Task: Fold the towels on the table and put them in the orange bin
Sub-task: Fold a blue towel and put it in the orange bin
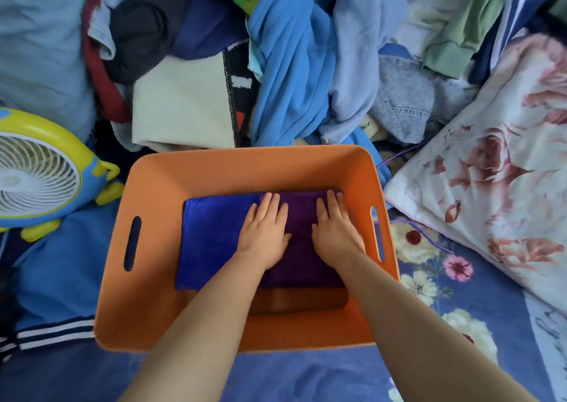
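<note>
Both hands flat on a folded purple towel in the orange bin

Left hand [265, 231] and right hand [336, 228] press spread fingers onto the purple towel [302, 248], which overlaps 1 blue towel [211, 236] inside the orange bin [159, 186]. Lifting away unevenly could drag the top fold open.

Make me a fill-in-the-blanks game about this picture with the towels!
1. Both hands, the left hand and the right hand, press flat on the ____ towel.
2. The blue towel lies inside the ____ bin.
3. The fan sits to the ____ of the bin.

Missing words: purple; orange; left
</note>
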Action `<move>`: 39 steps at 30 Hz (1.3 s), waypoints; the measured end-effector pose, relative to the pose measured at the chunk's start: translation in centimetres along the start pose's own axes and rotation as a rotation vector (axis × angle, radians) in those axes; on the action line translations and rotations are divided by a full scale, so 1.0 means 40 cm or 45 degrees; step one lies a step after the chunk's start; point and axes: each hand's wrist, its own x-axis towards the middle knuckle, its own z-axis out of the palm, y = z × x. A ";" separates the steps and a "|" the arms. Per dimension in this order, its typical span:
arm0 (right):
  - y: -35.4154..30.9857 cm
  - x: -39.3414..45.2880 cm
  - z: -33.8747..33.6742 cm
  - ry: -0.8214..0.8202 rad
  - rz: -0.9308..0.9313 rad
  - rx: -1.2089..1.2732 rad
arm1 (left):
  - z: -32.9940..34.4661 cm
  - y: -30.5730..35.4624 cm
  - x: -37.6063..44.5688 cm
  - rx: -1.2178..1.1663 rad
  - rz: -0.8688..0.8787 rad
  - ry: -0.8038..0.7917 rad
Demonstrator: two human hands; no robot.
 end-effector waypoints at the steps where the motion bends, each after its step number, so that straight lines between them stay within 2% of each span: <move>1: -0.006 -0.028 -0.034 0.036 -0.028 0.026 | -0.040 0.012 -0.028 0.006 -0.009 0.061; 6: -0.053 -0.164 -0.207 0.235 -0.181 0.032 | -0.253 0.058 -0.155 0.044 -0.027 0.355; 10: -0.093 -0.337 -0.381 0.453 -0.287 0.062 | -0.439 0.121 -0.304 0.096 0.003 0.475; 17: -0.079 -0.714 -0.590 0.695 -0.258 -0.028 | -0.643 0.281 -0.616 0.186 0.068 0.571; 22: -0.055 -0.969 -0.651 0.785 -0.211 -0.126 | -0.713 0.395 -0.796 0.201 0.181 0.623; 27: -0.039 -1.268 -0.653 1.001 -0.030 -0.151 | -0.750 0.517 -0.987 0.244 0.406 0.688; 31: 0.002 -1.564 -0.585 1.140 0.288 -0.143 | -0.714 0.653 -1.186 0.254 0.665 0.692; 39: 0.131 -2.184 -0.441 1.196 0.876 -0.216 | -0.592 1.006 -1.619 0.195 1.253 0.682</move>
